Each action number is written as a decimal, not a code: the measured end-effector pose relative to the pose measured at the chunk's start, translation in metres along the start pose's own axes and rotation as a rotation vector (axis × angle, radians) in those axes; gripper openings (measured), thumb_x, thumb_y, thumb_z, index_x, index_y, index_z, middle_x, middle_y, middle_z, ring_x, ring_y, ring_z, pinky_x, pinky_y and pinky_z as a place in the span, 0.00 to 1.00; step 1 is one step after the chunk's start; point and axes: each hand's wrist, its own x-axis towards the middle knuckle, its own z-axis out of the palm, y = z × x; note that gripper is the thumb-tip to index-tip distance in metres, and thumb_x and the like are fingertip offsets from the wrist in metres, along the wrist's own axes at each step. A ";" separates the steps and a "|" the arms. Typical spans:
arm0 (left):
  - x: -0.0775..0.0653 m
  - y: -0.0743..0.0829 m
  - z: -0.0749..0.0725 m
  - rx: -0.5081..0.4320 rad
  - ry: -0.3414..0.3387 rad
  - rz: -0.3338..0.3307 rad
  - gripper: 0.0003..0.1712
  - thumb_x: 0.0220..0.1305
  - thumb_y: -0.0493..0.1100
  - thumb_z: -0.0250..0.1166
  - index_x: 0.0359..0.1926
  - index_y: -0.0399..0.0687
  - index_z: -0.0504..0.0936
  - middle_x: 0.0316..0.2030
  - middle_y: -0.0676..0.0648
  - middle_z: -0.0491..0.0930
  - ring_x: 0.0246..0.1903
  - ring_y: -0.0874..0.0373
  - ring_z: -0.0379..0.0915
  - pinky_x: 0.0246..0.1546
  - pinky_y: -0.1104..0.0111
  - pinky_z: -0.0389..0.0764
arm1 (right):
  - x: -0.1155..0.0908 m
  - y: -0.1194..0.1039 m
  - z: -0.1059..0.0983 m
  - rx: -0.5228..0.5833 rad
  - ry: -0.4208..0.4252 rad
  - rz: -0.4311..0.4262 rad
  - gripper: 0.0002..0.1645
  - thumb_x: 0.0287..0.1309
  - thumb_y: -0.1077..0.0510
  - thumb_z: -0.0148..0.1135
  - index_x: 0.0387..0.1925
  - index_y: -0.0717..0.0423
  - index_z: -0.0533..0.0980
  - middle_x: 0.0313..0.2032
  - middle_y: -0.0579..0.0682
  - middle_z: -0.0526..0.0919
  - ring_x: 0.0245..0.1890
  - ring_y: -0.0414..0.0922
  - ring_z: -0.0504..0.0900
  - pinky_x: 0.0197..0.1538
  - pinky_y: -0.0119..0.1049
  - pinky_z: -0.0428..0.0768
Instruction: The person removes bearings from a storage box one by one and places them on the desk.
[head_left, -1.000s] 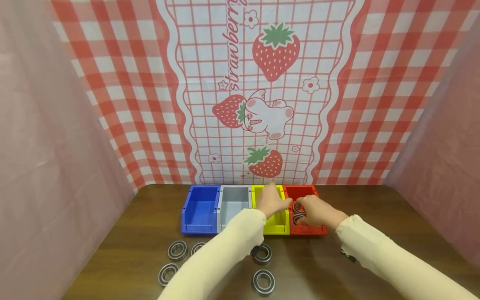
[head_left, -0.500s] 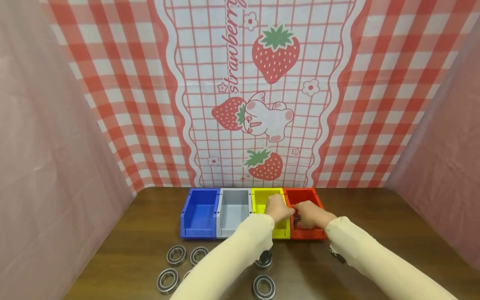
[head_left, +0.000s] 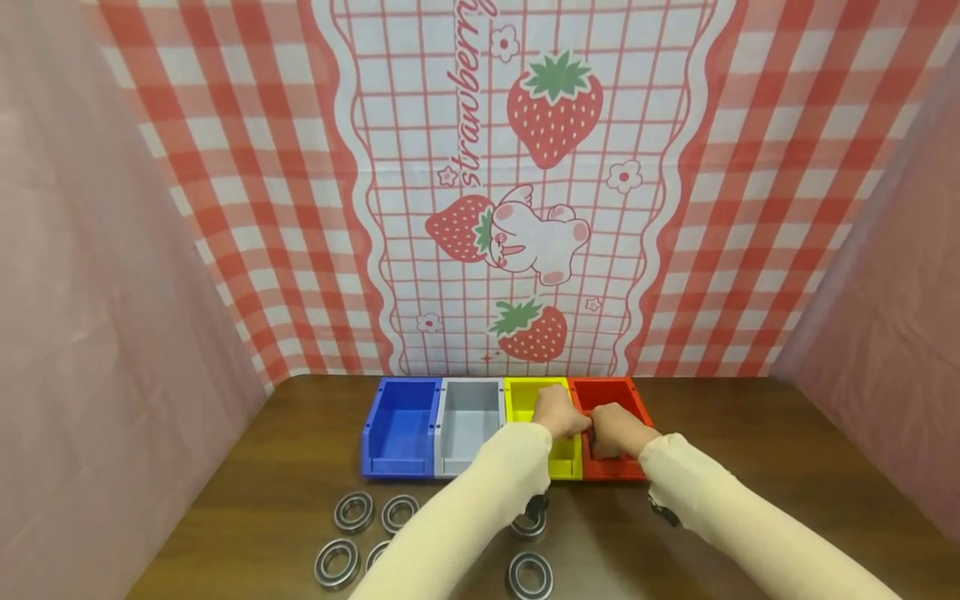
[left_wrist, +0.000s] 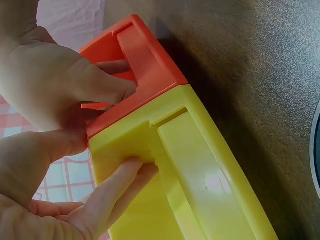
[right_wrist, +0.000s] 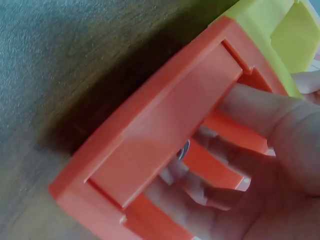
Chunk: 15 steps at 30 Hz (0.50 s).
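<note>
My right hand (head_left: pixel 621 431) reaches into the red bin (right_wrist: pixel 165 130), thumb and fingers lowered around a ball bearing. Only a sliver of the bearing (right_wrist: pixel 184 149) shows between the fingers in the right wrist view; the fingertips are partly hidden behind the bin's front lip. My left hand (head_left: pixel 558 412) is at the yellow bin (left_wrist: pixel 200 160) beside it. Its fingers extend down inside, near the wall next to the red bin, holding nothing. The left thumb (left_wrist: pixel 70 142) is right at the rim where the two bins meet, close to the right hand.
A blue bin (head_left: pixel 401 429) and a grey bin (head_left: pixel 471 425) continue the row leftward. Several bearings lie on the wooden table (head_left: pixel 247 508) in front, one bearing (head_left: pixel 337 562) at the left and another bearing (head_left: pixel 530 575) nearer the middle. A checked strawberry cloth (head_left: pixel 540 250) hangs behind.
My right hand has moved lower and left into the red bin, covering the two bearings that showed there. The left hand has come down and right, toward the wall beside the red bin.
</note>
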 end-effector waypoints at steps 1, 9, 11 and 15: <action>-0.001 -0.001 0.001 0.000 0.004 -0.002 0.16 0.51 0.41 0.73 0.35 0.35 0.77 0.27 0.44 0.78 0.21 0.59 0.71 0.24 0.72 0.77 | -0.001 0.000 0.002 -0.005 0.003 0.011 0.10 0.39 0.67 0.68 0.22 0.58 0.73 0.18 0.47 0.70 0.20 0.42 0.67 0.25 0.31 0.69; -0.002 -0.003 0.004 0.028 0.019 -0.007 0.17 0.50 0.42 0.74 0.34 0.35 0.78 0.26 0.43 0.80 0.20 0.59 0.74 0.23 0.74 0.76 | -0.002 0.002 0.010 -0.009 0.033 0.044 0.11 0.39 0.64 0.71 0.22 0.59 0.74 0.19 0.47 0.71 0.21 0.43 0.67 0.25 0.32 0.68; -0.003 -0.003 0.004 0.017 0.011 -0.024 0.18 0.50 0.42 0.74 0.35 0.35 0.78 0.26 0.44 0.80 0.19 0.59 0.74 0.24 0.74 0.77 | -0.003 0.002 0.011 0.000 0.038 0.051 0.10 0.38 0.64 0.71 0.21 0.59 0.74 0.18 0.46 0.70 0.21 0.42 0.67 0.25 0.32 0.68; -0.004 -0.003 0.004 0.024 0.009 -0.035 0.17 0.51 0.42 0.74 0.35 0.36 0.78 0.24 0.45 0.79 0.18 0.60 0.72 0.22 0.74 0.75 | -0.003 0.001 0.012 -0.003 0.031 0.054 0.09 0.39 0.64 0.70 0.22 0.60 0.75 0.18 0.46 0.70 0.21 0.42 0.66 0.25 0.32 0.68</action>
